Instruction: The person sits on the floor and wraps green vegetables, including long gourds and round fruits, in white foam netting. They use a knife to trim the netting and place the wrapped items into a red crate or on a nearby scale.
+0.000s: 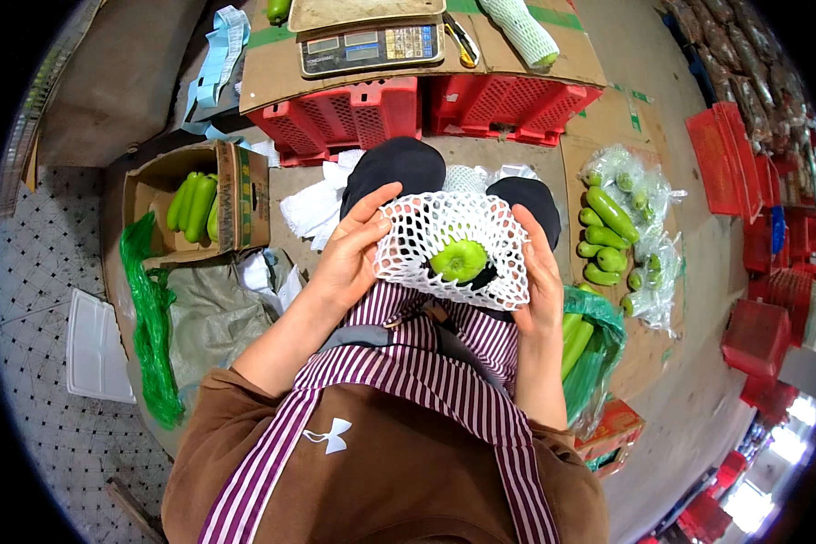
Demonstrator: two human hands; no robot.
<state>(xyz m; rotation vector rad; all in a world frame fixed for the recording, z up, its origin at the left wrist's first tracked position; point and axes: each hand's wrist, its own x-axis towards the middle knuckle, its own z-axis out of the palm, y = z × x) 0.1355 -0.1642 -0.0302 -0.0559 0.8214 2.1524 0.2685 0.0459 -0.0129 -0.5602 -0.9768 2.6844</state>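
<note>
Both hands hold a white foam net (408, 231) by its opposite sides, pulled wide between them, and a green vegetable (461, 260) sits in the middle of the grip, its rounded end showing inside the mesh. The left hand (358, 257) has its fingers reaching up and inward along the net's left edge. The right hand (540, 276) stands more upright at the right edge, fingers pointing up. The left forearm (290, 331) slants in toward the grip; the right forearm (541, 372) rises nearly straight, both bare below brown sleeves.

Just below the grip is a purple-and-white striped apron (408, 367); nearer the body, a brown sweater (399, 453) bears a white emblem (329, 435) on the chest. Beyond the grip, a scale (372, 47) on cardboard has small display windows, a keypad and printed lettering along its front panel. Left of the grip, a cardboard carton (249, 195) holding long green vegetables (193, 207) carries dark print on its side, too small to tell. Right of the grip, more green vegetables (607, 238) lie beside clear plastic bags (657, 281).
</note>
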